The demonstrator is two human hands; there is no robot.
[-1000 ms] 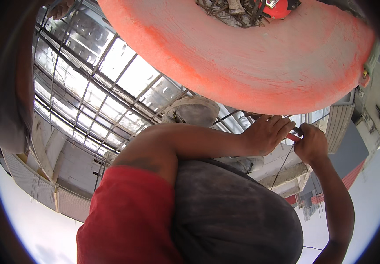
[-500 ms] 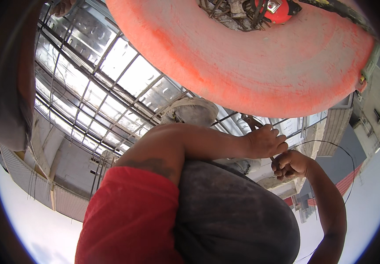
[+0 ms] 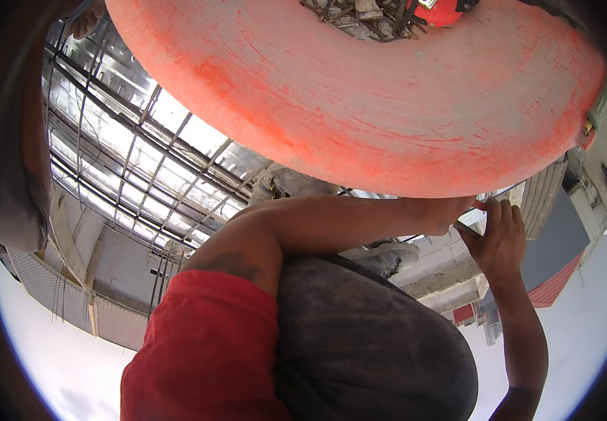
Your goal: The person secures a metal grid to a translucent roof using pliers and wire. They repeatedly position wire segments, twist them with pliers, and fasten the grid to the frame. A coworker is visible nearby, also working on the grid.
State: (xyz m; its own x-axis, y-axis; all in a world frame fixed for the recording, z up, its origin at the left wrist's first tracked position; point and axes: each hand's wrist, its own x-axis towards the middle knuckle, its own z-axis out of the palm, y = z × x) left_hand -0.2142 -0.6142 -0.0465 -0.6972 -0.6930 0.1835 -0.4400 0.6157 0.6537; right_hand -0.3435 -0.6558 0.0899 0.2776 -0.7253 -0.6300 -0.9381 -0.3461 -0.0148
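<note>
My left hand [image 3: 444, 214] reaches across from the red sleeve [image 3: 205, 344]. It is curled, with its fingers mostly hidden under the edge of a broad, dusty orange curved surface [image 3: 387, 133]. Beside it is my right hand [image 3: 501, 242], its thumb closed against a dark metal handle [image 3: 467, 230] that sticks out between the two hands. The handle looks like part of the pincers seen earlier; their jaws are hidden now. A small red bit [image 3: 480, 205] shows between the hands, too small to name.
A grid of steel bars [image 3: 142, 133] stretches across the left. A dark trouser knee [image 3: 373, 337] bulges below my forearm. Another person's hand [image 3: 84, 24] is at the upper left. Broken rods and rubble [image 3: 366, 17] lie beyond the orange surface, near a red object [image 3: 444, 12].
Both hands have moved up and right, the left going partly behind the orange surface. The pincers' jaws have gone out of sight. The thin black wire loop by my right forearm no longer shows.
</note>
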